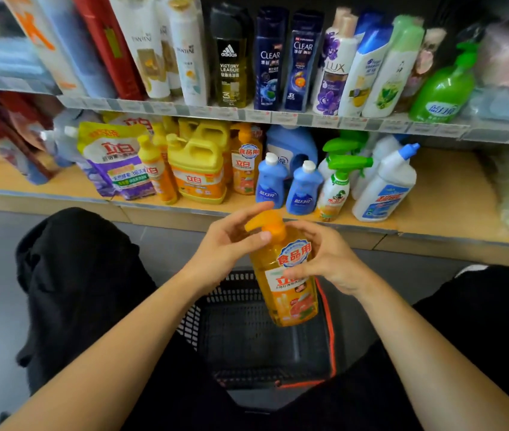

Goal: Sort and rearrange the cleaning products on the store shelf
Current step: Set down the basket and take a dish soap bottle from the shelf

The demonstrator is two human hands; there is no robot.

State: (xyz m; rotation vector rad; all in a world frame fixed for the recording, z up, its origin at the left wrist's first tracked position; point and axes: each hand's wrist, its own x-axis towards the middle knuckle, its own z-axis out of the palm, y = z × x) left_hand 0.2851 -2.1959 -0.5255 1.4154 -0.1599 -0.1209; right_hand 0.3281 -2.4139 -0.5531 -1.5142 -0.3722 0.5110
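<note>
Grip: my right hand [331, 259] clasped the bottle [289, 293], left hand [225, 253] pinched its pump [262, 220] | Risk: pump turning loose, I judged, could drop bottle into basket [203, 318] below grip.

The lower shelf [452, 194] lies bare to the right of the white angled-neck bottle [383, 188], open for reaching in. From the refill pouch [113, 163] across to that bottle, products stand packed, leaving a narrow front strip. The price-tag rail [278, 116] limits headroom above.
</note>
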